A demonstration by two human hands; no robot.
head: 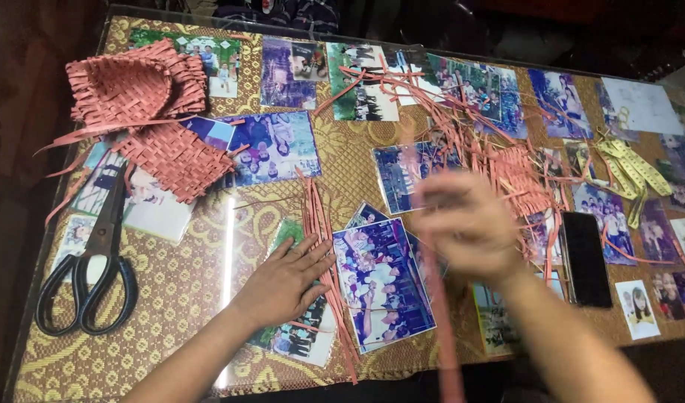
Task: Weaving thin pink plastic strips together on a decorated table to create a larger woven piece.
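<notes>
Weaving barely begun: left hand flat, pinning laid-out strips, blurred right hand pinching one strip; finished baskets far left, loose pile beyond right hand.

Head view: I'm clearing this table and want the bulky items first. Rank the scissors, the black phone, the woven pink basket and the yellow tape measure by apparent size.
1. woven pink basket
2. scissors
3. black phone and yellow tape measure: too alike to rank; the tape is bunched up.
</notes>
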